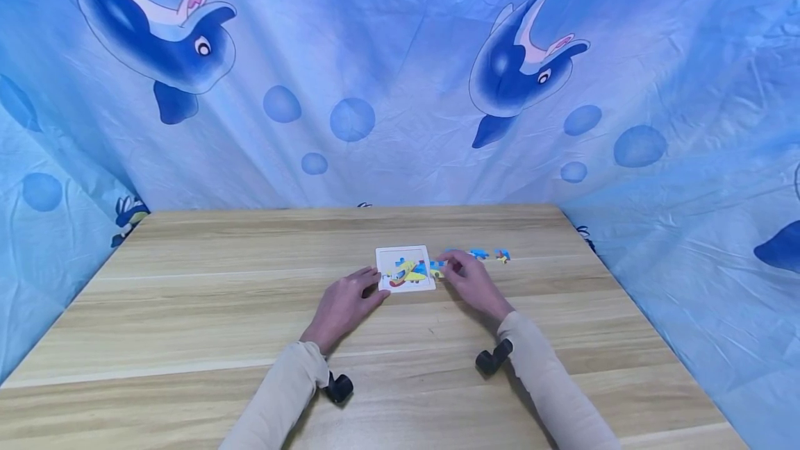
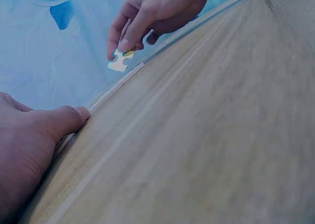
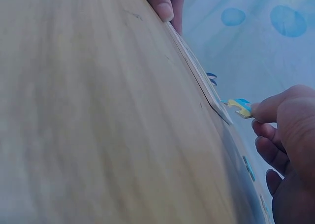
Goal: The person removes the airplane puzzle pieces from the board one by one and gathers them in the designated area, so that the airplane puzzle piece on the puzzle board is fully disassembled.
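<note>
A square white jigsaw tray (image 1: pixel 400 249) lies on the table with part of a yellow and blue airplane picture in it. My left hand (image 1: pixel 344 304) holds the tray's left side, thumb at the near corner and fingers along the left edge. By the tray's right edge, my right hand (image 1: pixel 470 283) pinches a jigsaw piece (image 3: pixel 239 107), yellow and blue, between thumb and fingertips. The left wrist view shows that piece (image 2: pixel 119 61) raised above the tabletop, its pale face toward the camera.
Loose jigsaw pieces (image 1: pixel 502 255) lie on the wooden table (image 1: pixel 400 373) to the right of the tray, partly hidden behind my right hand. A blue curtain (image 1: pixel 400 61) with dolphins hangs behind the table and along its sides.
</note>
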### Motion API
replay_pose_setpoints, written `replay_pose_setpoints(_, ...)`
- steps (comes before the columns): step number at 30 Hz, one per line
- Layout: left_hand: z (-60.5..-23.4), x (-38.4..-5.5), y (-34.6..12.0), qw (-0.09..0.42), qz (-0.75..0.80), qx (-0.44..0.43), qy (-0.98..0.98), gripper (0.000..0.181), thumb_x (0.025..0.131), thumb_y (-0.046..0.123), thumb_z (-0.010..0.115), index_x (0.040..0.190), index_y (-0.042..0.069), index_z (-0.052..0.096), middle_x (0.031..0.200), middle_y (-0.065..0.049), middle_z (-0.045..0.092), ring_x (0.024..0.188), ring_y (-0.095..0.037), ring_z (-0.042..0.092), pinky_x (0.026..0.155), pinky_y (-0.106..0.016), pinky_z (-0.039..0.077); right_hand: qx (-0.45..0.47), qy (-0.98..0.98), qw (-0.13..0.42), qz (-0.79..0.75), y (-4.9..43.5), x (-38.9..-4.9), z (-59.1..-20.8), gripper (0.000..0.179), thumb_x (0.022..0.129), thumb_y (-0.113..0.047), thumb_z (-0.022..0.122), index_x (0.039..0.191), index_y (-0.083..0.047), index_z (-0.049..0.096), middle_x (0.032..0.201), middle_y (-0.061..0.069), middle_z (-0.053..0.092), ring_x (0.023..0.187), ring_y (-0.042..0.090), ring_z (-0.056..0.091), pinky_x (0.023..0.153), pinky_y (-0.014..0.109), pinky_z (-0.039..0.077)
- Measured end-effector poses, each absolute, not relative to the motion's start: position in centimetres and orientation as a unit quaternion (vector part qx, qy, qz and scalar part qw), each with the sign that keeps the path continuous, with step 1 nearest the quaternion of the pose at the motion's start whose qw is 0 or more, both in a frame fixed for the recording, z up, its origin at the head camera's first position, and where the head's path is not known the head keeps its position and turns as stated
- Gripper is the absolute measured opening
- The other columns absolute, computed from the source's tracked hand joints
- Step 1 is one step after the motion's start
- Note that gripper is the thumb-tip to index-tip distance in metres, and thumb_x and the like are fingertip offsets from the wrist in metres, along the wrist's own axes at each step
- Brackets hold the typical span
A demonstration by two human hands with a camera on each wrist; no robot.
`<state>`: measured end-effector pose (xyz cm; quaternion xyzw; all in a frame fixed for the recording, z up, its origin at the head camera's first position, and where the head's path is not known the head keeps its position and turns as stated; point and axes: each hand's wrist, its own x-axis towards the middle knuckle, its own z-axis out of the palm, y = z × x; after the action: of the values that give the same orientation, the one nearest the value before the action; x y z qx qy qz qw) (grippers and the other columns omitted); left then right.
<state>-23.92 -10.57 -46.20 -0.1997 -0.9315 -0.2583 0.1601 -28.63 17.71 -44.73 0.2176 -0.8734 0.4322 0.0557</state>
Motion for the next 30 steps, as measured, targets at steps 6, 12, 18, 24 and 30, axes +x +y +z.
replay_pose_setpoints(6, -46.2, -23.9, -10.6, 0.157, -0.259, -0.199, -0.932, 0.045, 0.095, 0.037, 0.076, 0.128, 0.005, 0.074, 0.133, -0.015, 0.068, 0.126, -0.034, 0.063, 0.101, -0.051, 0.053, 0.221, -0.875, 0.061, 0.426, 18.6, -28.5, -44.8, 0.024, 0.102, -0.004, 0.064, 0.124, 0.001, 0.067, 0.093, 0.003, 0.061, 0.085, 0.018, 0.057, 0.074, 0.03, 0.051)
replay_pose_setpoints(12, -46.2, -23.9, -10.5, 0.155, -0.262, -0.198, -0.932, 0.046, 0.095, 0.038, 0.076, 0.128, 0.006, 0.073, 0.135, -0.015, 0.067, 0.126, -0.034, 0.062, 0.101, -0.051, 0.053, 0.218, -0.874, 0.057, 0.43, 19.5, -28.3, -44.8, 0.021, 0.101, -0.002, 0.065, 0.122, 0.0, 0.069, 0.092, 0.003, 0.061, 0.084, 0.018, 0.056, 0.072, 0.027, 0.05)
replay_pose_setpoints(18, -46.1, -23.8, -10.5, 0.155, -0.264, -0.195, -0.932, 0.046, 0.095, 0.037, 0.076, 0.128, 0.006, 0.073, 0.134, -0.016, 0.067, 0.126, -0.035, 0.063, 0.101, -0.052, 0.053, 0.213, -0.877, 0.054, 0.426, 20.2, -28.0, -44.8, 0.02, 0.1, -0.002, 0.065, 0.12, -0.003, 0.07, 0.093, 0.003, 0.06, 0.084, 0.019, 0.054, 0.072, 0.028, 0.048)
replay_pose_setpoints(24, -46.2, -23.8, -10.5, 0.159, -0.267, -0.197, -0.93, 0.045, 0.095, 0.037, 0.076, 0.128, 0.006, 0.074, 0.134, -0.016, 0.067, 0.125, -0.035, 0.063, 0.1, -0.051, 0.053, 0.205, -0.882, 0.05, 0.422, 20.8, -27.9, -45.0, 0.019, 0.101, -0.001, 0.064, 0.119, -0.003, 0.069, 0.093, 0.004, 0.06, 0.083, 0.019, 0.054, 0.072, 0.029, 0.048)
replay_pose_setpoints(30, -46.2, -23.8, -10.5, 0.161, -0.264, -0.198, -0.93, 0.045, 0.095, 0.037, 0.077, 0.127, 0.006, 0.074, 0.133, -0.016, 0.067, 0.124, -0.035, 0.064, 0.1, -0.052, 0.054, 0.201, -0.883, 0.053, 0.42, 21.2, -27.8, -44.9, 0.019, 0.1, 0.001, 0.064, 0.117, -0.003, 0.069, 0.091, 0.004, 0.06, 0.082, 0.019, 0.054, 0.072, 0.029, 0.048)
